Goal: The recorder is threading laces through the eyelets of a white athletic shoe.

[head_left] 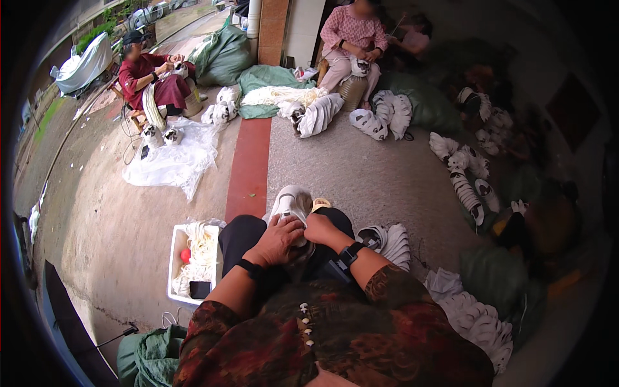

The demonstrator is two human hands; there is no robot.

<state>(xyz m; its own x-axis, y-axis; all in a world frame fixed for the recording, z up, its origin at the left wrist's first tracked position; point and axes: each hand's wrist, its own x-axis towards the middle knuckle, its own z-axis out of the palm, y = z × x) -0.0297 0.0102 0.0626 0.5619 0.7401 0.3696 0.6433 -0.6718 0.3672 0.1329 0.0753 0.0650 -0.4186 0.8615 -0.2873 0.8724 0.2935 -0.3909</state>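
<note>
A white shoe (293, 198) rests between my knees, its toe pointing away from me. My left hand (278, 240) lies over its upper, fingers bent around it and gripping it. Close beside it my right hand (322, 229) is closed at the shoe's right side. What its fingers pinch is hidden by the hand. The shoe's opening and heel are mostly covered by my hands. To my left stands a white foam box (174, 261) filled with cream-coloured laces (205, 248). A red ball (186, 255) and a dark flat device (200, 289) lie in it.
Stacked white shoes (394, 245) lie by my right leg, and more (474, 322) lie behind them. A person in dark red (145, 77) and one in pink (353, 32) sit ahead with shoes. Green sacks (225, 55) and plastic sheeting (177, 161) lie on the floor.
</note>
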